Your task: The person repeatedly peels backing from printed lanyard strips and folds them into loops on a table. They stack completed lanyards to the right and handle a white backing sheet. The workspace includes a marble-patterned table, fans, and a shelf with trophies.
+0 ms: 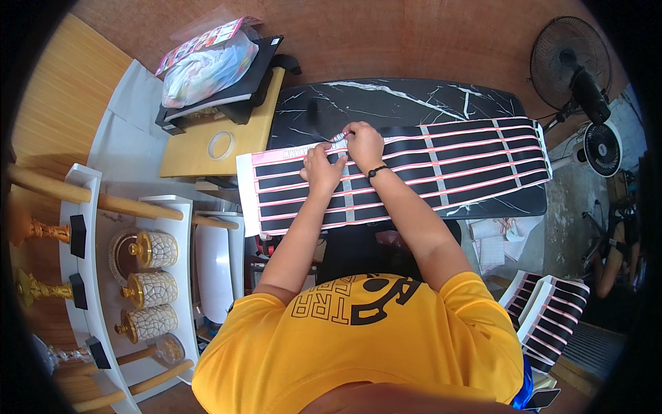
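A long black sheet [400, 172] lies across the table. White-and-red bands run along it and grey strips cross it. At its far edge my right hand [364, 145] has the fingertips closed on a small pale strip [339, 139], which looks raised or folded; its exact form is hard to see. Just left of it, my left hand [322, 168] rests on the sheet's far bands, thumb apart from the bent fingers. A dark bead bracelet [376, 170] circles my right wrist.
The black marble-patterned table [414, 100] extends behind the sheet. To the left, a tape roll [221, 145] lies on a wooden surface by a bag-topped black device [214, 76]. Fans [569, 65] stand at the right. Similar banded sheets [548, 317] lie lower right; shelves hold jars [148, 290].
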